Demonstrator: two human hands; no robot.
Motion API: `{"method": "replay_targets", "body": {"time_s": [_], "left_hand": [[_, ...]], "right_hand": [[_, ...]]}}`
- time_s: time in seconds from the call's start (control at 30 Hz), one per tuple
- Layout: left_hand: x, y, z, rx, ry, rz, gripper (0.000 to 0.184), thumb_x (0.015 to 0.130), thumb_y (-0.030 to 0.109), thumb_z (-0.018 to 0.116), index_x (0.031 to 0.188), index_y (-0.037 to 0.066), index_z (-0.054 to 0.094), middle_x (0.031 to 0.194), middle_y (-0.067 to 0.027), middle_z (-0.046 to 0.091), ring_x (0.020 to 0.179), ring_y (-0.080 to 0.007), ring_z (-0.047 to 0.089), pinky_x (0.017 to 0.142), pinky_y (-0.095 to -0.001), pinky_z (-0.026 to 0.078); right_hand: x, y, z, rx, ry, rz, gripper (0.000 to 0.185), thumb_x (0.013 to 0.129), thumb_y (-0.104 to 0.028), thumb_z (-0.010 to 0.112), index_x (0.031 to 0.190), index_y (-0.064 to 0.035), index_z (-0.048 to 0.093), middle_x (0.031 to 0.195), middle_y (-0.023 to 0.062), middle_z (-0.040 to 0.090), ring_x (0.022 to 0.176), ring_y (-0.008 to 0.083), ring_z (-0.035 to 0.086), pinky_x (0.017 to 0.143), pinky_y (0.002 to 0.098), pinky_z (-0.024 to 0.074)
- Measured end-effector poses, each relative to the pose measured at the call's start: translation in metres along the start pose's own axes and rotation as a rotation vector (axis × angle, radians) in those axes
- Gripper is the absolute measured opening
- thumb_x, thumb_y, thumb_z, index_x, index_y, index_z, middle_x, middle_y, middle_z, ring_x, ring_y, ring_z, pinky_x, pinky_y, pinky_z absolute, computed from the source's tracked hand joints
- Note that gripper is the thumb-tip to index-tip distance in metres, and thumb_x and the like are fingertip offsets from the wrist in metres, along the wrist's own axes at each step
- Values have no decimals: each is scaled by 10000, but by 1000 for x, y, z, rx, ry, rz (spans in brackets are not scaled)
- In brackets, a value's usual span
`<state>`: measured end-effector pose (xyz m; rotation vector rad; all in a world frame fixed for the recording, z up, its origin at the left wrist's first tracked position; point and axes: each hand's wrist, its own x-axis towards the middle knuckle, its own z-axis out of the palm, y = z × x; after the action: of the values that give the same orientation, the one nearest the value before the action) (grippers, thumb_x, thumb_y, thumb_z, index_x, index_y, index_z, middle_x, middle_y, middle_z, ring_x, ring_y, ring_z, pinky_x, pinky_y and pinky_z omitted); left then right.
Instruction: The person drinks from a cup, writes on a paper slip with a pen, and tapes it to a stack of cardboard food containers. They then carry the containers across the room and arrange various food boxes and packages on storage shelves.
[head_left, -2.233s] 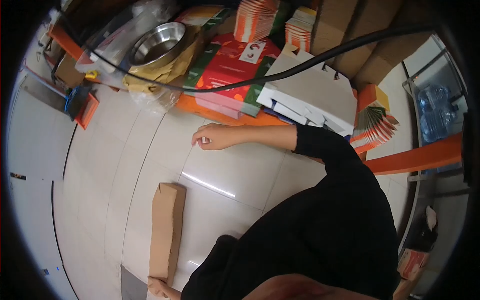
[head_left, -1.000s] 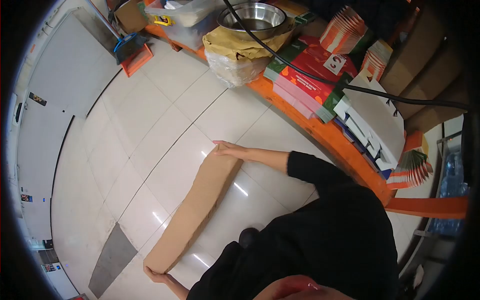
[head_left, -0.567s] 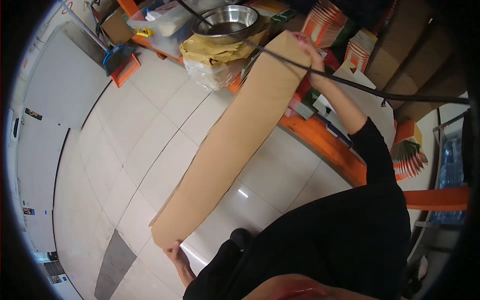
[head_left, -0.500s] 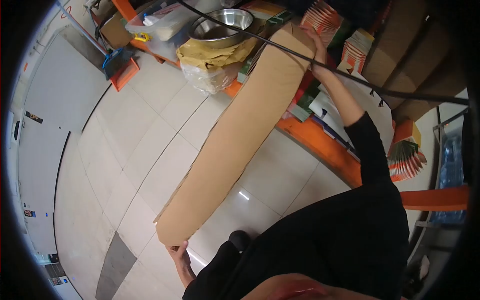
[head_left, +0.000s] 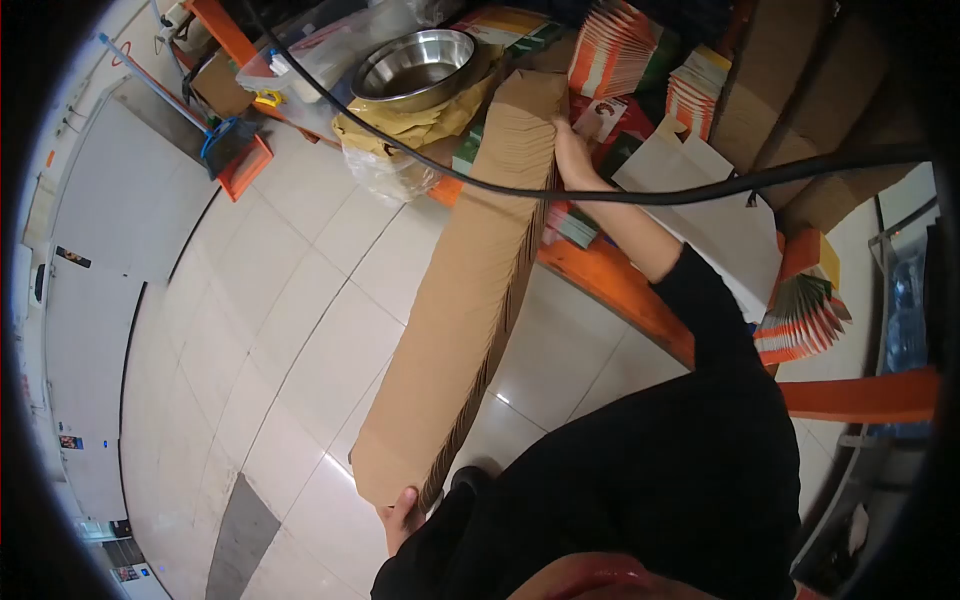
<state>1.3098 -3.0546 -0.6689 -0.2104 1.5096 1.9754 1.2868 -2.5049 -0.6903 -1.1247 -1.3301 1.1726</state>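
Observation:
A long brown stack of cardboard sheets [head_left: 460, 270] slants across the middle of the view, its many layered edges showing along the right side. At its lower end, my left hand [head_left: 402, 515] grips it with the thumb on top; the other fingers are hidden beneath. My right hand [head_left: 568, 150] clasps the right side near the far end, its fingers mostly out of sight. That far end is beside a steel bowl [head_left: 415, 70] on brown paper [head_left: 420, 125] and close to fanned orange-and-white printed booklets [head_left: 610, 50].
A black cable [head_left: 640, 198] crosses in front of the stack and my right forearm. An orange-edged shelf [head_left: 620, 295] carries a white carton [head_left: 700, 210] and a clear plastic bin [head_left: 310, 70]. Further off are a broom [head_left: 225, 140] and an orange dustpan [head_left: 245, 168] on the tiled floor.
The cardboard stack has turned steeper: its far end moved left and its near end right. Its layered right side has come into view. Both hands moved with it.

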Motion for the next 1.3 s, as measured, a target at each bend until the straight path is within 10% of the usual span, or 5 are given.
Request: {"method": "replay_targets", "body": {"time_s": [0.27, 0.57, 0.77, 0.97, 1.3], "left_hand": [[14, 9, 56, 416, -305, 121, 510, 810, 107, 699, 1248, 1, 461, 1123, -83, 570, 1035, -205, 536, 896, -339, 422], [96, 23, 162, 325, -561, 250, 325, 829, 69, 701, 1113, -7, 564, 1024, -43, 599, 958, -137, 561, 828, -284, 453], [169, 56, 242, 259, -754, 154, 439, 820, 18, 662, 1222, 10, 485, 1154, -71, 552, 1038, -176, 540, 890, -324, 451], [241, 63, 337, 207, -904, 108, 353, 826, 16, 635, 1161, 15, 523, 1104, -65, 575, 997, -167, 558, 819, -314, 478], [278, 43, 339, 496, -1066, 75, 477, 870, 225, 650, 1258, -6, 496, 1162, -80, 577, 1096, -164, 542, 856, -326, 490]], "right_hand": [[-69, -22, -13, 8, -374, 340, 1066, 703, -567, 674, 1416, -213, -34, 1402, 232, 197, 1314, 349, 239, 909, 557, 415], [-43, -14, 2, 45, -94, -24, 1020, 724, -393, 724, 1436, -24, 92, 1452, 249, 83, 1355, 362, 155, 1124, 419, 176], [-44, -17, -8, 48, -244, 159, 993, 720, -371, 674, 1428, -242, -10, 1391, 252, 151, 1251, 399, 317, 782, 534, 540], [-83, -33, -22, 459, -437, 299, 713, 786, -134, 655, 1304, -198, 171, 1275, 211, 265, 1171, 322, 396, 603, 328, 556], [-147, 9, -81, -159, -441, -341, 263, 822, -179, 648, 888, -57, 424, 771, 76, 458, 659, 130, 493, 564, 323, 448]]}}
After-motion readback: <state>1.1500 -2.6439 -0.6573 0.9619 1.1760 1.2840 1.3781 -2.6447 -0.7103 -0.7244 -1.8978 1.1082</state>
